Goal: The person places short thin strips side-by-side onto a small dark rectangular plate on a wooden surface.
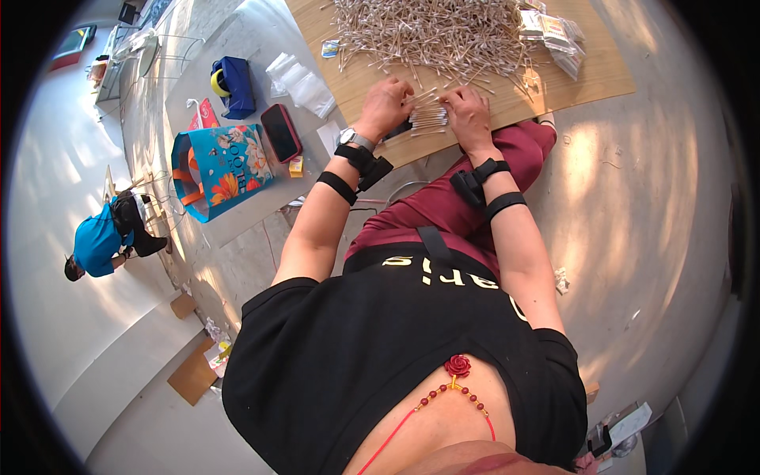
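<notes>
A neat row of cotton swabs (pixel 430 119) lies side by side near the front edge of a wooden board (pixel 554 89), between my two hands. My left hand (pixel 383 108), a watch on its wrist, has its fingers bent and closed on swab ends at the row's upper left. At the right end of the same row, my right hand (pixel 469 115) pinches swabs with thumb and curled fingers. Just beyond my hands spreads a large loose heap of cotton swabs (pixel 431 33). How many swabs each hand grips is too small to tell.
Clear packets of swabs (pixel 554 33) lie right of the heap. On a grey surface to the left are a blue tape dispenser (pixel 236 89), plastic bags (pixel 301 85), a phone (pixel 281 133) and a flowered blue bag (pixel 226 168). A person in blue (pixel 101 237) bends over far left.
</notes>
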### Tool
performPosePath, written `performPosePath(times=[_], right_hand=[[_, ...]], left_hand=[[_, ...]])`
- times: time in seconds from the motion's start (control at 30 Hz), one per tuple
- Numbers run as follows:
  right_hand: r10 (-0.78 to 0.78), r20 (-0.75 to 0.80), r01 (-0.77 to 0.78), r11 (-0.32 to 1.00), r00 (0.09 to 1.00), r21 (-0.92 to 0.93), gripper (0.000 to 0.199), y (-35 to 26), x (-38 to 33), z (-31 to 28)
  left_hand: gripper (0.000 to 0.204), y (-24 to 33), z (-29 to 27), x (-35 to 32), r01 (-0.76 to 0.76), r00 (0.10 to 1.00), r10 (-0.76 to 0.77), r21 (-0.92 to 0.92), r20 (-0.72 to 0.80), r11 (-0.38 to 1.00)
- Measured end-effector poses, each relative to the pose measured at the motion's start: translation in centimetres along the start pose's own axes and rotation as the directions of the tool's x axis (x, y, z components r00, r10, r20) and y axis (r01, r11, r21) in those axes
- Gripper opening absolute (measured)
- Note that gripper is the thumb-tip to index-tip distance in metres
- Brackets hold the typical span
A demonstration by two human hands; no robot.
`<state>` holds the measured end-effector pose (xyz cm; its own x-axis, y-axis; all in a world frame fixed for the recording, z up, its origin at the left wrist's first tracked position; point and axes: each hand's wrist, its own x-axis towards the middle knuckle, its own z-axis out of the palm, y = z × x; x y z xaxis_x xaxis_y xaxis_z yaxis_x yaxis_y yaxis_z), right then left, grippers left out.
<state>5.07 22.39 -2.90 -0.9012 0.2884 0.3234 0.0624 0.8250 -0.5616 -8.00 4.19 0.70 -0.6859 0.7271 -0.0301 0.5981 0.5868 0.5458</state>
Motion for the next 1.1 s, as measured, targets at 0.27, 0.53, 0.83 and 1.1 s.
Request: performPosePath(times=[0.27, 0.53, 0.83, 1.1], right_hand=[[0.001, 0.003, -0.001, 1.0, 1.0, 0.02, 0.013, -0.2, 0.0, 0.0], [-0.008, -0.007, 0.008, 1.0, 1.0, 0.024, 0.011, -0.1, 0.0, -0.1], [-0.011, -0.004, 0.011, 1.0, 1.0, 0.014, 0.011, 0.0, -0.1, -0.1], [-0.001, 0.032, 0.0, 1.0, 0.999, 0.025, 0.01, -0.4, -0.1, -0.4]], left_hand=[[0.031, -0.3, -0.2, -0.5, 0.0, 0.999, 0.001, -0.04, 0.041, 0.999], [0.032, 0.2, -0.3, -0.8, 0.015, 0.999, -0.013, -0.047, 0.047, 0.999], [0.035, 1.1, 0.0, -0.3, 0.04, 0.996, -0.038, -0.024, 0.077, 0.999], [0.031, 0.9, 0.4, -0.1, 0.054, 0.996, -0.051, -0.035, 0.069, 0.998]])
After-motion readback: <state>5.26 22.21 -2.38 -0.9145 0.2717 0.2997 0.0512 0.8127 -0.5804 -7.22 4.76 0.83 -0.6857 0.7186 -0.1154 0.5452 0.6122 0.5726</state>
